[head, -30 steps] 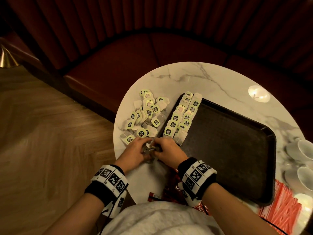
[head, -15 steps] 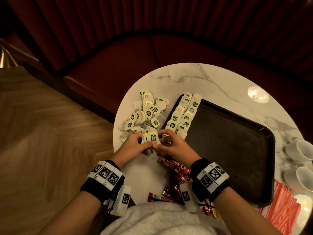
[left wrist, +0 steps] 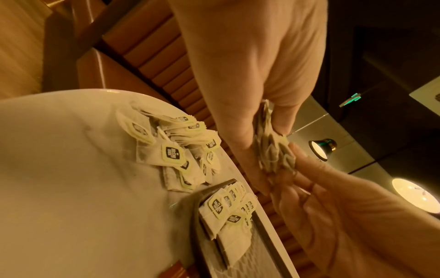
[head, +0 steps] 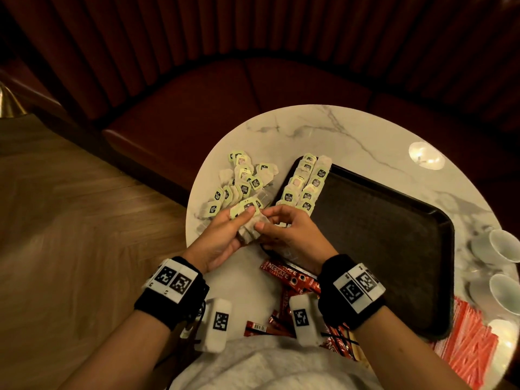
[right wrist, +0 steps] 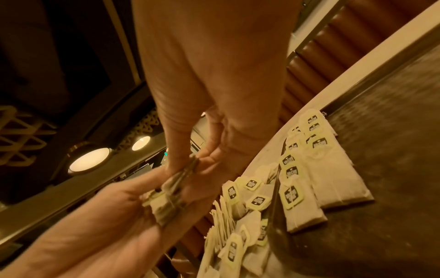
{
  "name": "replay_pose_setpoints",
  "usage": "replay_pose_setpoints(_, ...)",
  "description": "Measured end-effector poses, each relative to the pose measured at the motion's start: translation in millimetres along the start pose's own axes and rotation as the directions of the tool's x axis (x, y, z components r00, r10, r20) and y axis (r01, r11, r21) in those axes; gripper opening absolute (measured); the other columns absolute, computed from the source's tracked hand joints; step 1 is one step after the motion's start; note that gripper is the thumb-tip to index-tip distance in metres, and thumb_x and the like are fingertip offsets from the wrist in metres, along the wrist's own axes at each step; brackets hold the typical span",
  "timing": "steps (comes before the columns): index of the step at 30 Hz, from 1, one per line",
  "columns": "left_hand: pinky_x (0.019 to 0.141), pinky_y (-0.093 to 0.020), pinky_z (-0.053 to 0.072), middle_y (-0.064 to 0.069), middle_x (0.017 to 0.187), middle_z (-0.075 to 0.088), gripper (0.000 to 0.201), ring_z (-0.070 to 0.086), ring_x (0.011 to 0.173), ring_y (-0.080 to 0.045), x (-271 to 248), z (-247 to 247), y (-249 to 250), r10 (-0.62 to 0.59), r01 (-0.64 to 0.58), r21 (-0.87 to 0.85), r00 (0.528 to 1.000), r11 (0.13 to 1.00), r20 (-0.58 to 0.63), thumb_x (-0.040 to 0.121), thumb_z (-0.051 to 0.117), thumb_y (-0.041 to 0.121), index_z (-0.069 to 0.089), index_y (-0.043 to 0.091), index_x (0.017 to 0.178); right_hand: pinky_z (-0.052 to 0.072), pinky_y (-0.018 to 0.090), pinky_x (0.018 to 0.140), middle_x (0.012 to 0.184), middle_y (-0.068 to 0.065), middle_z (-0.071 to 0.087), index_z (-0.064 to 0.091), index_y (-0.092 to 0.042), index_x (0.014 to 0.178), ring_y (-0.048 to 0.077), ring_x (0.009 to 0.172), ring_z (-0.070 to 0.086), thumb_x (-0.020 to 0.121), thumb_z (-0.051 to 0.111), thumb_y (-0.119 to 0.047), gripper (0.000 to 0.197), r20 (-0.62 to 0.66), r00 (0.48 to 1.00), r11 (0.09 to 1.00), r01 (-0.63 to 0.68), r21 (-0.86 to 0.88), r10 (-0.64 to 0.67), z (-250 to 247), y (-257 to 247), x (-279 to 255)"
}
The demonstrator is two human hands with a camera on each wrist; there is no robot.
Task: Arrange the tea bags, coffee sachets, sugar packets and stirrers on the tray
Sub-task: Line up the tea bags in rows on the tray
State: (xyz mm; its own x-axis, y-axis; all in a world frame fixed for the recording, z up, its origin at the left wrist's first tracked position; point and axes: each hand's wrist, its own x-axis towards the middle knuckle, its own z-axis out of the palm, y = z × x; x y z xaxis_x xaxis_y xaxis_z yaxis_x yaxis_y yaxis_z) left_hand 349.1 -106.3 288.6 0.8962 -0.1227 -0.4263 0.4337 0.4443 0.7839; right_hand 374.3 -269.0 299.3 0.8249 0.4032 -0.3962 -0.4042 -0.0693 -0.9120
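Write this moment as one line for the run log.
left hand: holds tea bag bunch | right hand: pinches same bunch | tray: tea bag rows at left edge

Head cam looks steeply down at my table (head: 351,136). Both wrist cams sit close, angled upward past my fingers; all three share the tea bags (head: 244,187) (left wrist: 171,152) (right wrist: 292,173).

- Dim, warm amber light throughout; the booth seating is nearly black.
- Round ceiling lamps (right wrist: 89,159) glow in both wrist views.
- Glare spot (head: 426,155) on the marble counter (head: 351,130).
- Wide-angle edges bend; wrist views are soft and streaked with blur.
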Motion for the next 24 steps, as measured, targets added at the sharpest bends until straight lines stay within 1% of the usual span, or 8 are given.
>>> replay_pose_setpoints(1, 0.088, -0.041, 0.057, -0.018, 0.116, 0.069, 0.034, 0.067, 0.108, -0.029, -0.2, 0.2, -0.2, -0.003, 0.003, -0.011, 1.0, 1.0, 0.006, 0.095, 0.052, 0.02, 0.056, 0.003, 0.125, 0.059, 0.04, 0.08, 0.101, 0.016, 0.063, 0.063, 0.002, 0.111, 0.028, 0.086, 0.067, 0.085, 0.074, -0.009, 0.03, -0.007, 1.0, 1.0, -0.002, -0.003, 0.002, -0.7, -0.1, 0.3)
replay_pose_setpoints(4, 0.08, -0.049, 0.058, -0.02, 0.118, 0.067, 0.047, 0.069, 0.1, -0.032, -0.8, -1.3, 0.1, -0.004, 0.003, -0.069, 1.0, 0.998, -0.008, 0.085, 0.061, 0.024, 0.051, 0.004, 0.126, 0.056, 0.023, 0.066, 0.095, 0.015, 0.064, 0.062, 0.008, 0.109, 0.015, 0.074, 0.068, 0.088, 0.07, -0.006, 0.026, -0.018, 1.0, 0.999, 0.008, 0.052, -0.007, -3.4, -1.3, -0.8)
replay_pose_setpoints(6, 0.07, -0.04, 0.062, -0.017, 0.112, 0.07, 0.043, 0.071, 0.091, -0.027, -0.5, -4.0, 0.3, 0.014, -0.015, -0.054, 1.0, 0.998, -0.016, 0.079, 0.065, 0.02, 0.052, 0.004, 0.117, 0.055, 0.019, 0.064, 0.096, 0.016, 0.065, 0.061, 0.009, 0.108, 0.013, 0.072, 0.069, 0.089, 0.068, -0.002, 0.023, -0.019, 1.0, 0.992, 0.007, 0.128, -0.005, -4.9, -1.0, -1.1)
replay_pose_setpoints(8, 0.058, -0.029, 0.059, -0.009, 0.102, 0.072, 0.029, 0.071, 0.082, -0.018, 0.0, -6.4, -0.4, 0.048, -0.048, 0.0, 0.998, 0.999, -0.028, 0.079, 0.067, 0.012, 0.055, 0.009, 0.105, 0.058, 0.021, 0.073, 0.105, 0.02, 0.065, 0.06, 0.01, 0.109, 0.018, 0.083, 0.071, 0.089, 0.066, 0.002, 0.022, -0.029, 1.0, 0.981, 0.014, 0.193, -0.009, -7.4, 1.4, -0.4)
replay_pose_setpoints(11, 0.047, -0.022, 0.05, -0.004, 0.09, 0.071, 0.025, 0.067, 0.072, -0.014, 1.8, -6.2, -1.6, 0.093, -0.09, 0.073, 0.995, 0.993, -0.03, 0.084, 0.065, -0.002, 0.059, 0.009, 0.106, 0.058, 0.027, 0.084, 0.111, 0.02, 0.067, 0.062, 0.006, 0.109, 0.022, 0.09, 0.07, 0.088, 0.065, 0.005, 0.021, -0.045, 0.998, 0.975, 0.043, 0.218, -0.034, -8.0, 3.3, -2.9)
replay_pose_setpoints(16, 0.045, -0.021, 0.044, -0.016, 0.094, 0.063, 0.027, 0.056, 0.073, -0.018, 5.0, -6.2, -4.0, 0.13, -0.123, 0.151, 0.991, 0.981, -0.035, 0.083, 0.069, 0.001, 0.062, -0.001, 0.109, 0.056, 0.02, 0.074, 0.1, 0.012, 0.07, 0.064, 0.007, 0.11, 0.013, 0.083, 0.07, 0.089, 0.065, 0.002, 0.022, -0.099, 0.993, 0.98, 0.083, 0.18, -0.066, -9.8, 3.7, -7.8)
replay_pose_setpoints(21, 0.047, -0.022, 0.045, -0.01, 0.088, 0.066, 0.021, 0.059, 0.071, -0.014, 6.4, -6.2, -4.6, 0.16, -0.147, 0.193, 0.985, 0.97, -0.057, 0.081, 0.071, 0.0, 0.066, 0.002, 0.101, 0.052, 0.017, 0.072, 0.09, 0.001, 0.075, 0.074, -0.004, 0.098, 0.008, 0.082, 0.067, 0.088, 0.069, -0.005, 0.011, -0.133, 0.988, 0.993, 0.094, 0.077, -0.083, -16.0, 5.7, -12.2)
replay_pose_setpoints(24, 0.047, -0.021, 0.045, -0.004, 0.079, 0.068, 0.019, 0.057, 0.067, -0.012, 6.0, -5.2, -6.6, 0.151, -0.136, 0.225, 0.987, 0.965, -0.052, 0.083, 0.069, -0.002, 0.068, 0.003, 0.101, 0.054, 0.02, 0.073, 0.091, 0.006, 0.073, 0.072, -0.003, 0.098, 0.012, 0.081, 0.066, 0.087, 0.068, -0.002, 0.012, -0.136, 0.988, 0.989, 0.09, 0.114, -0.074, -21.5, 9.1, -15.4)
